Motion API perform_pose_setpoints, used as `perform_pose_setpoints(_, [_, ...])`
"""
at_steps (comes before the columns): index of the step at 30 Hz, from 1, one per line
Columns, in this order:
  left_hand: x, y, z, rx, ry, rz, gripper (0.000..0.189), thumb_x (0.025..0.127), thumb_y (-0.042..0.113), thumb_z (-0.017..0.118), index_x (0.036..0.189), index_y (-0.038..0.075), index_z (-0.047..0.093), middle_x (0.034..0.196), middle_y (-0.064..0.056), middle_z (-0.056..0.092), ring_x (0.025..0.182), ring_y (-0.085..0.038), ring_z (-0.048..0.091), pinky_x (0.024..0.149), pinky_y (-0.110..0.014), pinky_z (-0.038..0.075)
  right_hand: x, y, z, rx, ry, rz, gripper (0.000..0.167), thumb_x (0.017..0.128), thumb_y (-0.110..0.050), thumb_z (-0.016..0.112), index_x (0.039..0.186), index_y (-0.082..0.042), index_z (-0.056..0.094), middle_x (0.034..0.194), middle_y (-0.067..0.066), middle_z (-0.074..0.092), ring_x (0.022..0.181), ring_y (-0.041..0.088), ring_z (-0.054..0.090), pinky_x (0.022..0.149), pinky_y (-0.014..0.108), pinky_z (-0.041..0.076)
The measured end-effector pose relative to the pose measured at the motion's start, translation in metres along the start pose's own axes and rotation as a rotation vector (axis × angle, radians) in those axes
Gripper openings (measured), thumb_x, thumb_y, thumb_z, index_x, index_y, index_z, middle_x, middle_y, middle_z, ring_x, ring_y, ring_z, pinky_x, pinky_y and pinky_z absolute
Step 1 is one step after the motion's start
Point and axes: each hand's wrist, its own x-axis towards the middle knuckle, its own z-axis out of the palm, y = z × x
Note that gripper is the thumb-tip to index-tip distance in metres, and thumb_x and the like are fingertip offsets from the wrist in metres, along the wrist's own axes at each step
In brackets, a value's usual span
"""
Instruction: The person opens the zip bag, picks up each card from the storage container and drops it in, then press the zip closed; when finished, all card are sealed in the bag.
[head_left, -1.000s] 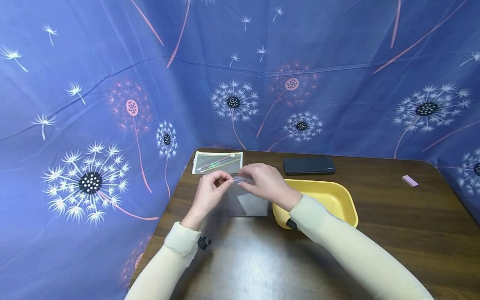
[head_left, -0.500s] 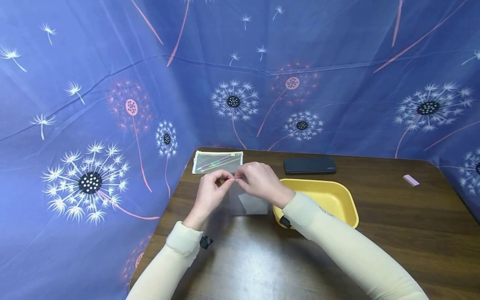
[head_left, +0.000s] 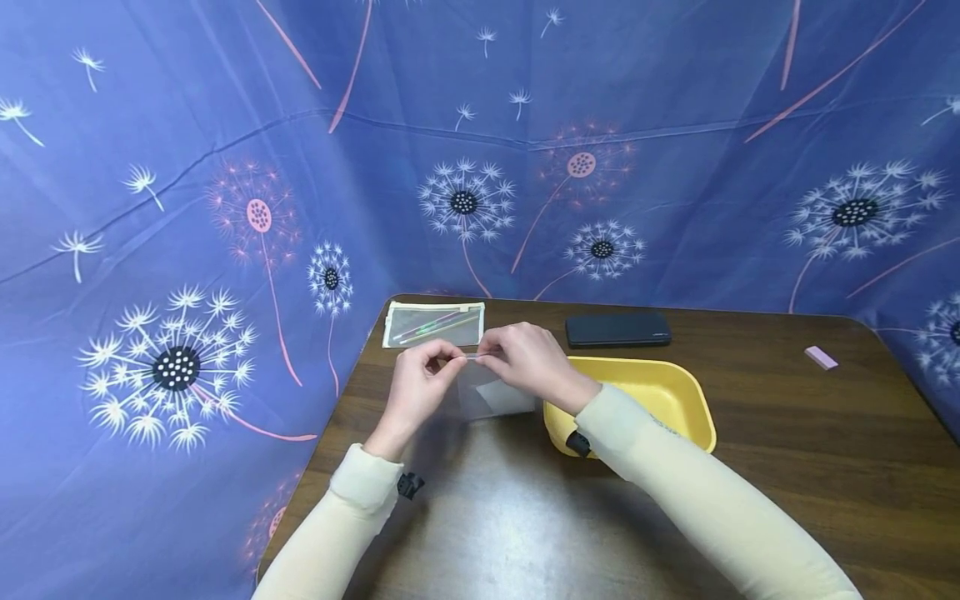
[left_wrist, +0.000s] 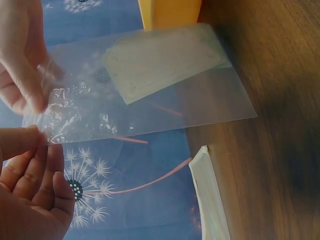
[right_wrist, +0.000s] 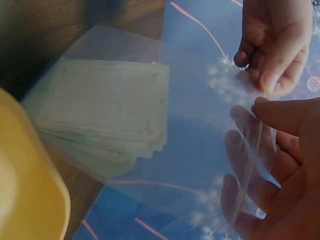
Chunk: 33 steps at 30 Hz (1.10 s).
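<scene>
A clear plastic bag [head_left: 487, 407] hangs from both hands above the table. Inside it lies a stack of pale green paper cards [right_wrist: 110, 100], slightly fanned and askew. My left hand [head_left: 417, 379] pinches the bag's top edge near one corner between thumb and index finger. Close beside it, my right hand [head_left: 528, 358] pinches the same edge, its other fingers partly seen through the film in the right wrist view. A seal-like line [right_wrist: 247, 175] runs along this edge. In the left wrist view, the film [left_wrist: 75, 115] is crinkled near the fingertips.
Just right of the bag stands a yellow basin [head_left: 686, 400]. Behind the hands lies a mesh zip pouch [head_left: 405, 321] with pens or pencils. A black case [head_left: 618, 329] lies at the back, and a small pink block [head_left: 821, 357] at the right of the wooden table [head_left: 480, 533].
The bag's lower end has risen slightly and tilted. My right hand's fingertips met the left's half a second ago and are now slightly apart along the edge. The left hand has barely moved.
</scene>
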Motion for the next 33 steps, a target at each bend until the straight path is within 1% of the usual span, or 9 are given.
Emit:
perform_pose_setpoints(3, [0.0, -0.001, -0.001, -0.006, 0.007, -0.002, 0.003, 0.09, 0.006, 0.078, 0.088, 0.008, 0.078, 0.075, 0.001, 0.069, 0.061, -0.015, 0.054, 0.057, -0.024, 0.042, -0.005, 0.004, -0.004, 0.018, 0.0, 0.021, 0.007, 0.095, -0.027, 0.078, 0.091, -0.022, 0.078, 0.087, -0.011, 0.075, 0.075, 0.008, 0.067, 0.068, 0.038, 0.055])
perform_pose_setpoints(9, [-0.001, -0.001, 0.0, -0.022, 0.016, -0.011, 0.006, 0.09, 0.003, 0.078, 0.088, 0.009, 0.078, 0.075, -0.001, 0.069, 0.061, -0.015, 0.054, 0.056, -0.023, 0.042, -0.015, 0.015, -0.011, 0.051, 0.006, 0.039, 0.005, 0.094, -0.026, 0.079, 0.091, -0.022, 0.079, 0.087, -0.011, 0.075, 0.071, 0.005, 0.065, 0.065, 0.036, 0.054])
perform_pose_setpoints(15, [0.001, 0.001, -0.002, -0.046, 0.022, -0.007, 0.005, 0.089, 0.002, 0.078, 0.088, 0.007, 0.079, 0.075, -0.004, 0.07, 0.061, -0.016, 0.053, 0.056, -0.023, 0.042, -0.023, 0.027, -0.019, 0.056, 0.017, 0.058, 0.005, 0.095, -0.028, 0.078, 0.093, -0.023, 0.08, 0.09, -0.012, 0.076, 0.073, 0.005, 0.067, 0.065, 0.037, 0.054])
perform_pose_setpoints(19, [0.001, 0.0, -0.003, -0.033, 0.025, -0.016, 0.006, 0.089, 0.003, 0.079, 0.087, 0.009, 0.079, 0.076, -0.001, 0.071, 0.061, -0.015, 0.053, 0.057, -0.023, 0.042, -0.031, 0.035, -0.024, 0.069, 0.014, 0.089, 0.006, 0.095, -0.028, 0.078, 0.094, -0.023, 0.08, 0.087, -0.013, 0.075, 0.071, 0.003, 0.065, 0.063, 0.035, 0.053])
perform_pose_setpoints(23, [0.0, -0.001, -0.005, -0.015, 0.014, -0.027, 0.005, 0.09, 0.005, 0.079, 0.088, 0.009, 0.079, 0.076, 0.0, 0.071, 0.061, -0.015, 0.054, 0.057, -0.023, 0.042, -0.039, 0.042, -0.029, 0.084, 0.004, 0.117, 0.006, 0.095, -0.028, 0.077, 0.094, -0.023, 0.08, 0.084, -0.016, 0.073, 0.069, 0.003, 0.063, 0.063, 0.035, 0.051])
perform_pose_setpoints(27, [0.0, -0.002, -0.005, -0.007, 0.007, -0.038, 0.004, 0.091, 0.007, 0.078, 0.088, 0.01, 0.079, 0.079, 0.001, 0.072, 0.062, -0.016, 0.054, 0.057, -0.023, 0.042, -0.045, 0.047, -0.032, 0.072, 0.015, 0.117, 0.006, 0.095, -0.03, 0.078, 0.093, -0.024, 0.08, 0.083, -0.018, 0.072, 0.073, 0.005, 0.064, 0.065, 0.037, 0.051])
perform_pose_setpoints(33, [0.0, -0.001, -0.005, 0.0, 0.015, -0.032, 0.005, 0.09, 0.006, 0.078, 0.088, 0.01, 0.08, 0.079, 0.0, 0.072, 0.061, -0.017, 0.054, 0.056, -0.024, 0.042, -0.051, 0.052, -0.036, 0.05, 0.03, 0.118, 0.006, 0.094, -0.03, 0.079, 0.092, -0.025, 0.08, 0.084, -0.019, 0.073, 0.077, 0.008, 0.067, 0.066, 0.039, 0.051])
